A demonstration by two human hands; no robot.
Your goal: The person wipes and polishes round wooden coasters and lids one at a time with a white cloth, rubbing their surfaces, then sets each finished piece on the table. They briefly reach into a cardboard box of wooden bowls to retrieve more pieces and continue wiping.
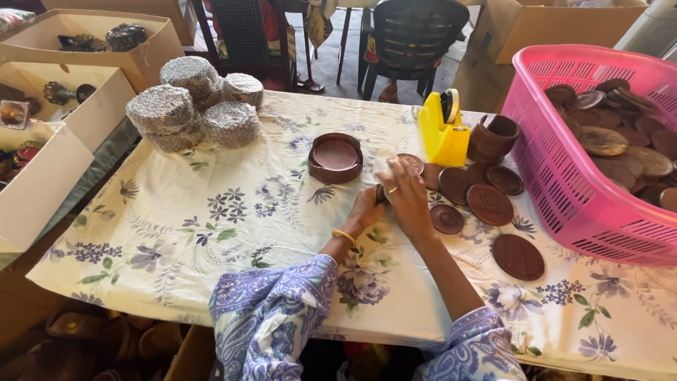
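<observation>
I see both hands working together just in front of the round dark-brown wooden holder with a reddish disc inside (pixel 336 157), which I take as my landmark. My left hand (pixel 365 209) and my right hand (pixel 407 197) are closed around a small stack of round brown carved wooden coasters (pixel 381 194); one coaster face (pixel 411 164) shows just above the right fingers. I cannot tell exactly how many discs are in the grip.

To the right of the holder, more loose brown coasters (pixel 489 204) lie flat on the floral white tablecloth (pixel 211 212), and beyond them stands the yellow plastic tape dispenser (pixel 443 130). Far right of the holder is the pink plastic basket (pixel 564 176), full of similar discs. To the left of the holder sit four round bundles wrapped in silvery foam net (pixel 190 106).

I judge the step in hand is gathering and aligning coasters into one set. The next move, I think, needs the edges kept flush and a firm, even squeeze, so that no disc slides out.
</observation>
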